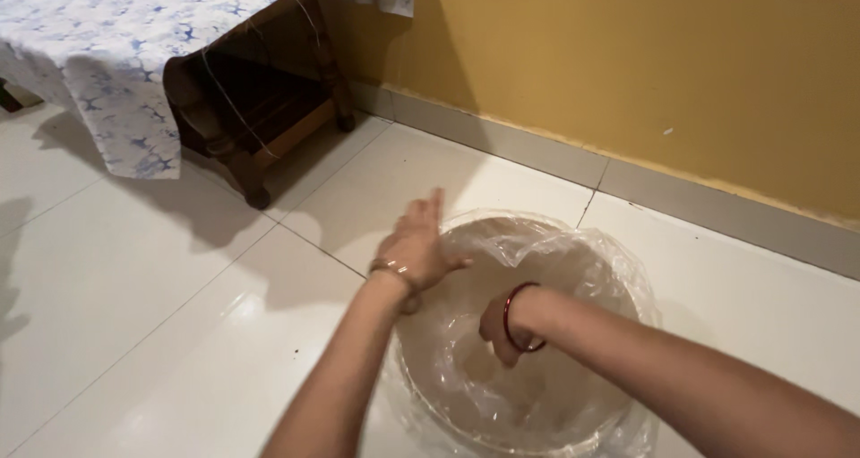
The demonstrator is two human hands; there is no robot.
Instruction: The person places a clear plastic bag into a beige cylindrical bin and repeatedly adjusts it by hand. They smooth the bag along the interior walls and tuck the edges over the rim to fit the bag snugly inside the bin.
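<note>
A round bin (421,395) stands on the white tiled floor, lined with a clear plastic bag (573,261) that drapes over its rim. My left hand (417,243) rests flat on the bag at the bin's left rim, fingers stretched out, a gold bangle on the wrist. My right hand (498,328) reaches down inside the bin, pressing into the plastic liner; a red bangle circles its wrist and the fingers are mostly hidden below it.
A wooden table (242,145) with a white-and-blue patterned cloth (116,55) stands at the upper left. A yellow wall (645,73) with a grey skirting runs behind the bin. White glossy floor tiles (134,288) spread to the left.
</note>
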